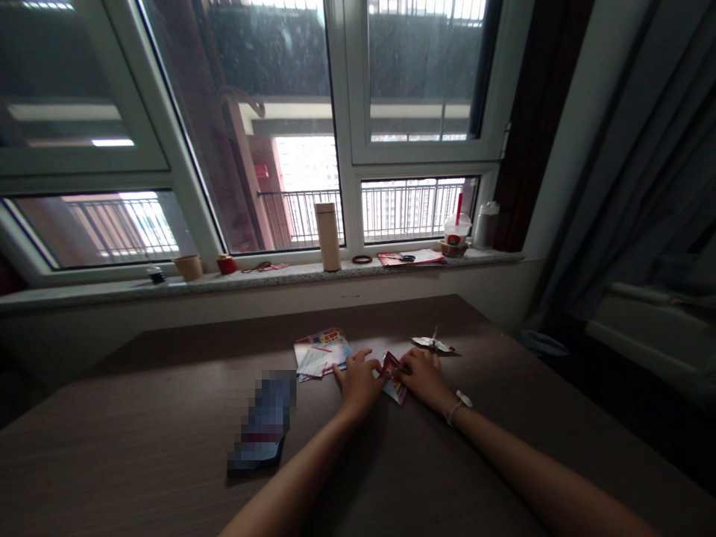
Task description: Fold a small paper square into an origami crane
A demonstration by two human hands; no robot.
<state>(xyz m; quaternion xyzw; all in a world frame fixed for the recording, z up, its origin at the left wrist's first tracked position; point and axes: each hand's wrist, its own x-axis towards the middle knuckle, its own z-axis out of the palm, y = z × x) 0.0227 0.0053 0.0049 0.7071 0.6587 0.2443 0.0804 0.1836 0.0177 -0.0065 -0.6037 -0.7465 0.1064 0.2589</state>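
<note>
A small folded paper (394,389), printed in red, yellow and white, lies on the table between my hands. From its left side, the thumb and index finger of my left hand (359,382) grip the edge, while the other fingers spread toward a stack of printed paper sheets (323,353). My right hand (426,377) has its fingers bent down onto the paper's right side, partly covering it. Just beyond that hand sits a folded paper crane (434,344). The fingertips are too small to make out exactly.
A blurred dark flat object (262,421) lies left of my left forearm on the brown table (139,425). Along the windowsill stand a beige bottle (327,239), a drink cup with a red straw (457,231), scissors (407,258) on red paper, and a paper cup (189,268).
</note>
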